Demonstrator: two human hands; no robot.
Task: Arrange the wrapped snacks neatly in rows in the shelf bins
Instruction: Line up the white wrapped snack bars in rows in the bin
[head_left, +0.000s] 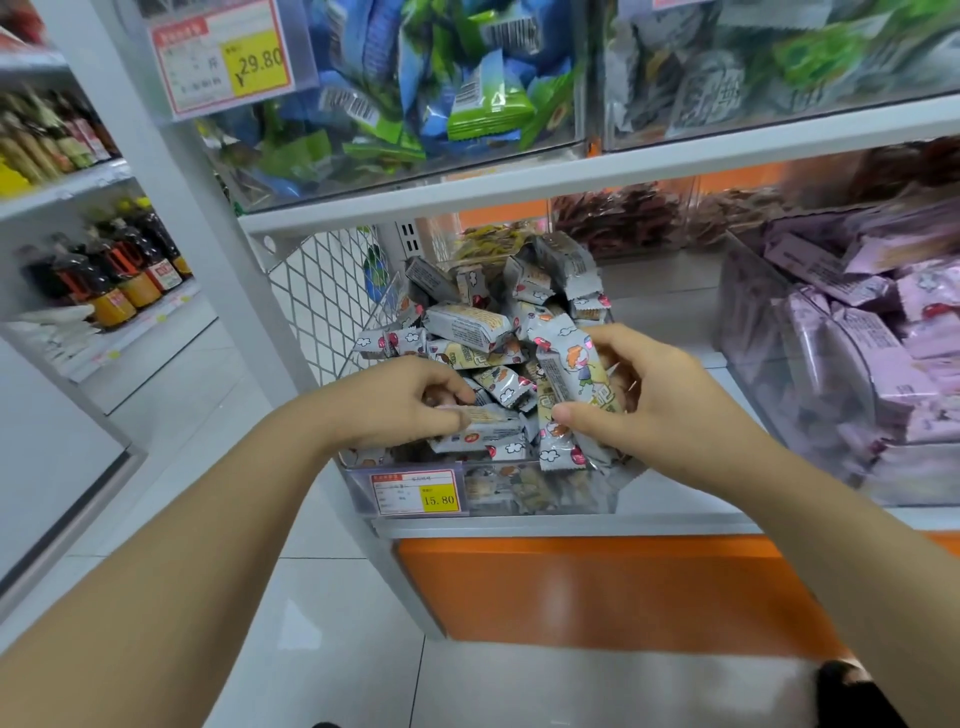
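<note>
Left hand (400, 402) and right hand (660, 400) each grip wrapped snacks (470, 325) in the bin (550, 491), price tag (415, 491) 15.80.

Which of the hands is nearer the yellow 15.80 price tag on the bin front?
Left. The left hand, gripping a wrapped snack, is just above the price tag; the right hand, holding another, is farther up-right.
</note>
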